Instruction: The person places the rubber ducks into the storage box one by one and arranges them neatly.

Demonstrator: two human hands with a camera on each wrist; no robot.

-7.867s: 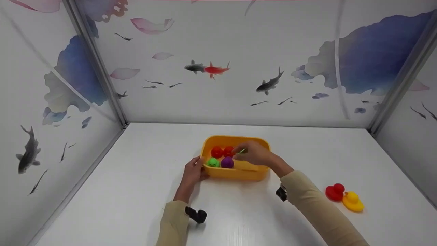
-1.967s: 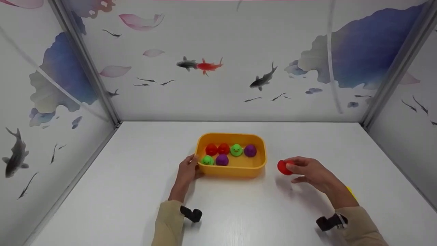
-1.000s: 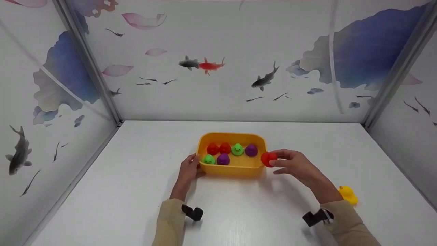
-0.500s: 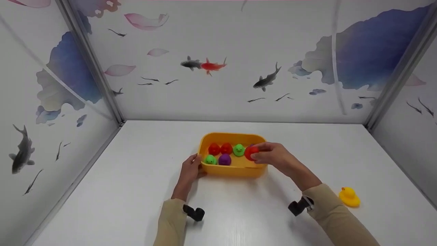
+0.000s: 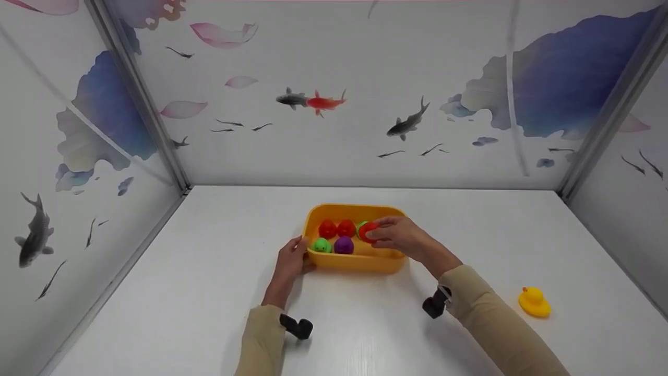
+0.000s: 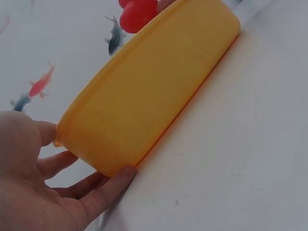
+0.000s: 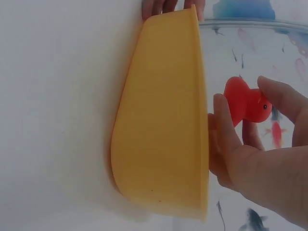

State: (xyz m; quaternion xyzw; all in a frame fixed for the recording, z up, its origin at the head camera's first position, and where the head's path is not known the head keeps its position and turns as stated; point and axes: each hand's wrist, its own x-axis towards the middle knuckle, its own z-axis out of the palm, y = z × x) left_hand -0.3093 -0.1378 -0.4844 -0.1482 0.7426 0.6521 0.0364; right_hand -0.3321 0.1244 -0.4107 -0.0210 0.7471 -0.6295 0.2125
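Note:
A yellow plastic box [image 5: 360,265] stands on the white table. My left hand [image 5: 290,258] grips its left end, the thumb at the rim and fingers against the end wall. Over the box, my right hand [image 5: 404,237] pinches a red rubber duck [image 7: 240,102] between thumb and fingers, above the rim in the right wrist view. Inside the box sit two red ducks [image 5: 336,228] at the back left, a green duck [image 5: 322,245] and a purple duck [image 5: 344,245] in front. Another green duck [image 5: 359,226] is partly covered by the held one.
A yellow rubber duck [image 5: 535,303] rests alone on the table to the right, near my right sleeve [image 5: 485,300]. White panels printed with fish [image 5: 409,121] close off the back and both sides of the table.
My right hand has picked up the red duck from the right and carried it leftward over the box. A green and a purple duck joined the back row earlier. My left hand keeps its grip.

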